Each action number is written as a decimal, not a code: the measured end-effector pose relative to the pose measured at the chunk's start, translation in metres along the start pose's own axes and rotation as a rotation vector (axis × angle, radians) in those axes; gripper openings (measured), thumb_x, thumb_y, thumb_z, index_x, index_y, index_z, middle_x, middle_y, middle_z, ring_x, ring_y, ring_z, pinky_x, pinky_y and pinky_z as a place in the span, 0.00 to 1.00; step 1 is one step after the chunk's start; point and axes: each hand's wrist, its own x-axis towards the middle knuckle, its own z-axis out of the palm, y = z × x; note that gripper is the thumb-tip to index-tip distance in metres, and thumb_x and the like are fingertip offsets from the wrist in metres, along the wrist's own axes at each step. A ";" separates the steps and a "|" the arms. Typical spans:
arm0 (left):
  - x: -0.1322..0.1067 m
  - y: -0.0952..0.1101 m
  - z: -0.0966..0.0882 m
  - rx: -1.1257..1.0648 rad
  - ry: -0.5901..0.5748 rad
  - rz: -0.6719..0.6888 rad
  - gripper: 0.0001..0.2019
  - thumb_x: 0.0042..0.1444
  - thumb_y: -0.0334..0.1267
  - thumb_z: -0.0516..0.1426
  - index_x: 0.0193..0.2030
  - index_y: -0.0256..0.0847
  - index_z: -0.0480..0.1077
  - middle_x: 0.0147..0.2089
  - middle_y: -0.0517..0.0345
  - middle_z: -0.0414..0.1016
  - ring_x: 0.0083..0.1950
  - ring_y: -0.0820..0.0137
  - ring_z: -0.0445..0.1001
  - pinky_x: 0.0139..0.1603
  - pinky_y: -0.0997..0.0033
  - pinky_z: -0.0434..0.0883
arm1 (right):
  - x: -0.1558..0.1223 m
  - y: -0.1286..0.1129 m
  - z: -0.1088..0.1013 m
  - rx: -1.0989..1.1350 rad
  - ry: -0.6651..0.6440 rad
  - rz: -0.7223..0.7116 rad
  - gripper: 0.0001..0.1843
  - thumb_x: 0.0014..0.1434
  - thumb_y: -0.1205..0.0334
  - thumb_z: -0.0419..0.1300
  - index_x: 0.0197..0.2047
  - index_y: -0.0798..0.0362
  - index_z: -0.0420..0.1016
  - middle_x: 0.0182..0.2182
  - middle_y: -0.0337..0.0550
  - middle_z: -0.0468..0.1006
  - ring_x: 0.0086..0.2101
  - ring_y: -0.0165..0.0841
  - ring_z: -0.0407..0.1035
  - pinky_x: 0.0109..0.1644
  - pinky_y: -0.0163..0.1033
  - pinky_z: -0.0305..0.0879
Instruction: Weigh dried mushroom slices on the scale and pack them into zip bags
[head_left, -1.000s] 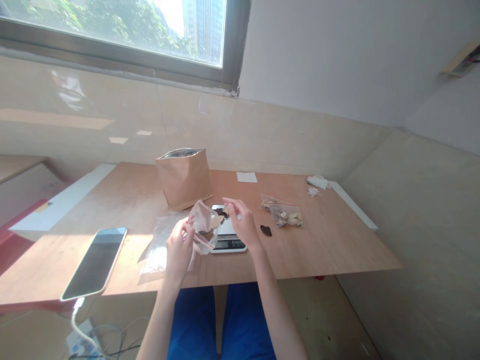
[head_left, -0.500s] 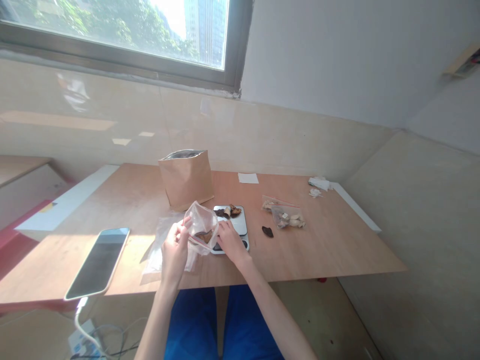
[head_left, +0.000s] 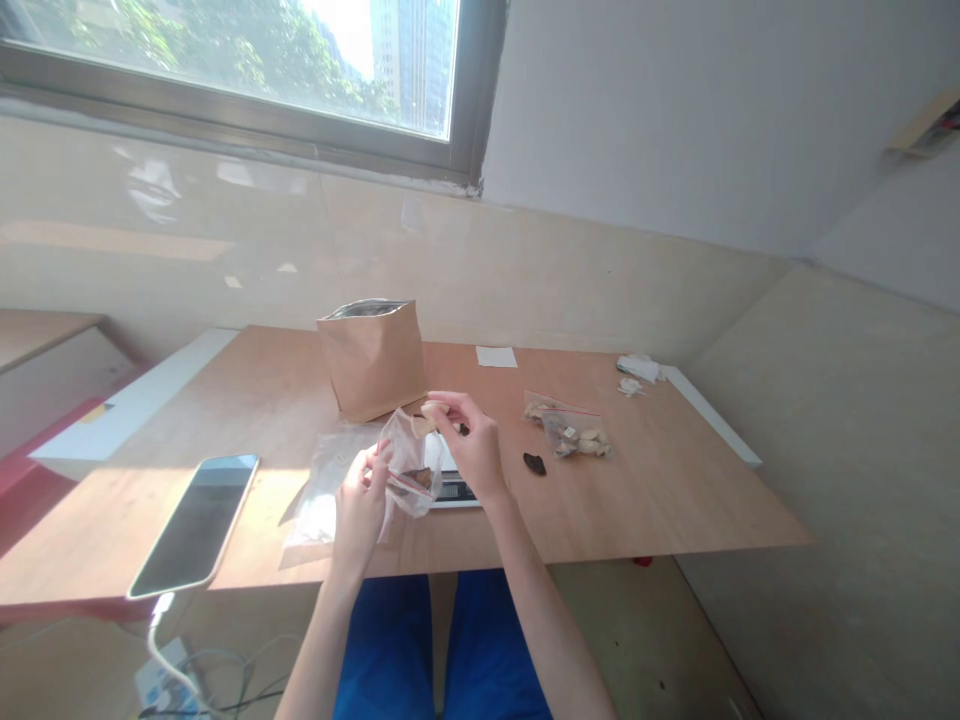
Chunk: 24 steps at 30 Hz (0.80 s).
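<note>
My left hand [head_left: 360, 500] pinches the rim of a small clear zip bag [head_left: 409, 462] with a red seal strip, holding it up and open; a dark piece lies inside it. My right hand [head_left: 469, 445] hovers just above the bag's mouth, its fingers pinched on a pale dried piece [head_left: 427, 412]. Behind both hands sits a small digital scale [head_left: 456, 487], mostly hidden. A dark loose piece [head_left: 534, 463] lies on the wooden table [head_left: 660, 490] right of the scale.
A brown paper bag [head_left: 373, 357] stands open behind the scale. A filled clear bag [head_left: 568, 428] lies to the right, flat empty bags [head_left: 319, 495] to the left, a phone [head_left: 196, 523] on a cable farther left. A white slip [head_left: 496, 356] and crumpled bits [head_left: 637, 368] lie at the back.
My right hand rose from the scale's front to above the bag's mouth, now pinching a pale piece. My left hand kept the bag open in about the same place.
</note>
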 end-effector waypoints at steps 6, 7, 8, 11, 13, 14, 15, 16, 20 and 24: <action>0.003 -0.004 -0.001 -0.180 0.036 -0.079 0.22 0.48 0.56 0.53 0.38 0.39 0.70 0.45 0.50 0.75 0.41 0.64 0.74 0.41 0.65 0.71 | 0.010 0.042 -0.002 -0.293 -0.075 -0.076 0.15 0.63 0.63 0.48 0.49 0.49 0.71 0.48 0.44 0.74 0.51 0.33 0.64 0.56 0.42 0.59; 0.003 -0.004 -0.001 -0.199 0.036 -0.097 0.22 0.48 0.55 0.53 0.39 0.39 0.70 0.47 0.49 0.74 0.42 0.64 0.74 0.42 0.65 0.71 | 0.011 0.055 0.000 -0.370 -0.098 -0.064 0.15 0.62 0.64 0.49 0.50 0.50 0.70 0.49 0.46 0.73 0.52 0.35 0.64 0.57 0.44 0.59; 0.002 -0.003 -0.001 -0.215 0.034 -0.116 0.22 0.48 0.55 0.53 0.41 0.39 0.70 0.49 0.49 0.73 0.42 0.64 0.74 0.43 0.64 0.71 | 0.010 0.067 0.002 -0.448 -0.147 -0.058 0.16 0.61 0.65 0.50 0.51 0.52 0.70 0.50 0.47 0.71 0.53 0.36 0.63 0.57 0.45 0.58; 0.002 -0.004 -0.001 -0.247 0.026 -0.147 0.24 0.49 0.53 0.53 0.47 0.40 0.68 0.53 0.50 0.70 0.44 0.64 0.73 0.45 0.62 0.71 | 0.005 0.097 0.011 -0.650 -0.332 -0.111 0.16 0.60 0.65 0.52 0.51 0.56 0.69 0.50 0.51 0.71 0.52 0.39 0.63 0.57 0.46 0.57; 0.003 -0.007 -0.001 -0.242 0.019 -0.138 0.24 0.49 0.54 0.53 0.48 0.40 0.68 0.54 0.50 0.69 0.45 0.64 0.73 0.46 0.63 0.70 | 0.001 0.108 0.016 -0.755 -0.393 -0.160 0.15 0.61 0.66 0.52 0.50 0.56 0.70 0.48 0.51 0.72 0.49 0.39 0.64 0.56 0.46 0.57; 0.003 -0.009 -0.001 -0.235 0.014 -0.129 0.24 0.49 0.54 0.53 0.47 0.40 0.68 0.54 0.50 0.70 0.45 0.64 0.72 0.45 0.63 0.70 | -0.001 0.110 0.018 -0.798 -0.403 -0.174 0.15 0.62 0.66 0.51 0.50 0.55 0.70 0.47 0.50 0.73 0.49 0.39 0.64 0.56 0.46 0.56; 0.003 -0.010 -0.001 -0.225 0.012 -0.120 0.23 0.49 0.54 0.53 0.45 0.40 0.69 0.54 0.50 0.70 0.45 0.64 0.73 0.45 0.64 0.70 | -0.002 0.112 0.019 -0.836 -0.407 -0.181 0.15 0.62 0.67 0.50 0.50 0.55 0.69 0.46 0.50 0.73 0.48 0.38 0.64 0.55 0.46 0.56; 0.004 -0.012 -0.001 -0.217 0.012 -0.110 0.22 0.49 0.55 0.53 0.43 0.39 0.69 0.53 0.49 0.70 0.45 0.64 0.73 0.44 0.64 0.71 | -0.003 0.112 0.020 -0.872 -0.413 -0.185 0.15 0.63 0.67 0.49 0.51 0.54 0.69 0.46 0.49 0.73 0.48 0.38 0.64 0.54 0.45 0.56; 0.005 -0.013 -0.001 -0.208 0.030 -0.084 0.21 0.49 0.55 0.52 0.37 0.38 0.69 0.51 0.48 0.72 0.44 0.64 0.73 0.44 0.64 0.70 | -0.003 0.109 0.021 -0.953 -0.440 -0.182 0.14 0.64 0.69 0.47 0.50 0.54 0.68 0.43 0.51 0.73 0.44 0.38 0.66 0.48 0.44 0.60; 0.006 -0.012 0.001 -0.207 0.027 -0.078 0.21 0.49 0.55 0.52 0.39 0.38 0.69 0.48 0.49 0.74 0.45 0.64 0.73 0.45 0.64 0.70 | -0.004 0.107 0.022 -0.927 -0.427 -0.177 0.13 0.63 0.71 0.46 0.45 0.55 0.70 0.38 0.51 0.73 0.38 0.37 0.68 0.43 0.41 0.63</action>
